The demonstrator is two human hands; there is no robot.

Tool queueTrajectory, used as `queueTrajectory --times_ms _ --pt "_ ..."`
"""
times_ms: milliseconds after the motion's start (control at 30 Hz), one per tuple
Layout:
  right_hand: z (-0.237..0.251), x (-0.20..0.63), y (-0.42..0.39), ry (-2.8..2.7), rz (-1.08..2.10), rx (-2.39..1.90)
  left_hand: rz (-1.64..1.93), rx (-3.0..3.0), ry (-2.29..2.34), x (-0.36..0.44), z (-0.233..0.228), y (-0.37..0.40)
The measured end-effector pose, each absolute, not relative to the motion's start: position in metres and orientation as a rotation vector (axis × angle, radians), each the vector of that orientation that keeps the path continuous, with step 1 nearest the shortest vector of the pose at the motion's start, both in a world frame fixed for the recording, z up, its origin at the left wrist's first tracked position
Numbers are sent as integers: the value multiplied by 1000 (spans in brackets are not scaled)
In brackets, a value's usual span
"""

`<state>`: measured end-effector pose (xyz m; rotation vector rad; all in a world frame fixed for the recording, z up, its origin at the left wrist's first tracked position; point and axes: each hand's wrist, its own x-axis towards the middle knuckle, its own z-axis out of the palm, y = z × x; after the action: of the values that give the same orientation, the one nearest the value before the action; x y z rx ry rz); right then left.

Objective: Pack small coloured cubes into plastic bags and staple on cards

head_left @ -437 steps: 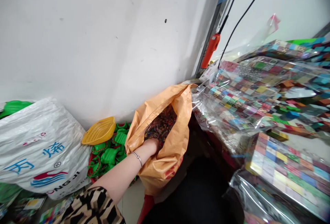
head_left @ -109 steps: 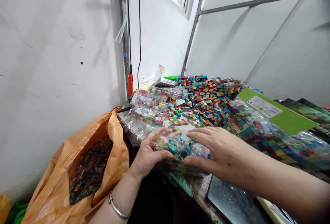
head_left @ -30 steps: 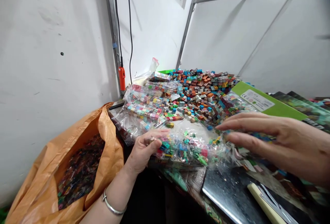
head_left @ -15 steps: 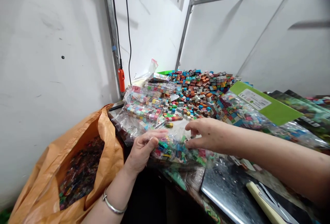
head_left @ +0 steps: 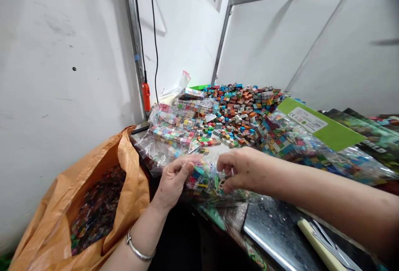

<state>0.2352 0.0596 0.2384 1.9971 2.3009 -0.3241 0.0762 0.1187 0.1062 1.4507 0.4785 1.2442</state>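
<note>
my table (head_left: 220,150) carries a heap of coloured blocks (head_left: 246,115), plastic-wrapped blocks (head_left: 173,135) and, towards me, a bag of pieces (head_left: 204,176).

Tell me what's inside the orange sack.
The sack holds a heap of small pieces, mostly dark with specks of colour. Only the top shows; anything deeper is covered.

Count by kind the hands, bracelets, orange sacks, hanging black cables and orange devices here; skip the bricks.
Hands: 2 (left hand, right hand)
Bracelet: 1
Orange sack: 1
Hanging black cables: 2
Orange device: 1
Total: 7
</note>
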Motion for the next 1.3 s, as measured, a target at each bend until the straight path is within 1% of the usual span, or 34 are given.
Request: queueTrajectory --times_ms 167,333,433,500,567,667,800,867,1033,1100,1233,1300 --pt "253 263 40 2314 -185 2121 1251 1421 491 76 104 120" --pt "243 275 33 2268 -5 1887 1271 1420 490 78 105 119" --pt "248 276 33 2332 114 1783 1270 1396 492 78 106 119" --pt "255 276 29 2410 215 1786 1259 1409 495 77 107 119" --pt "259 272 21 2477 281 1881 1248 1442 488 76 108 120" --pt "250 264 7 2536 279 2039 1232 1474 468 75 110 121" --pt "225 260 0 2526 168 1962 1232 1473 442 77 112 120" --pt "222 260 3 2541 177 1951 1246 1449 443 77 112 120" --pt "238 258 22 2629 583 1924 1219 1429 402 76 112 122" --pt "241 258 33 2603 538 1936 1179 1450 368 75 113 123" --pt "237 263 51 2589 119 1874 1141 1457 333 70 110 126" --pt "236 265 56 2623 41 1849 1150 1432 330 68 106 127"
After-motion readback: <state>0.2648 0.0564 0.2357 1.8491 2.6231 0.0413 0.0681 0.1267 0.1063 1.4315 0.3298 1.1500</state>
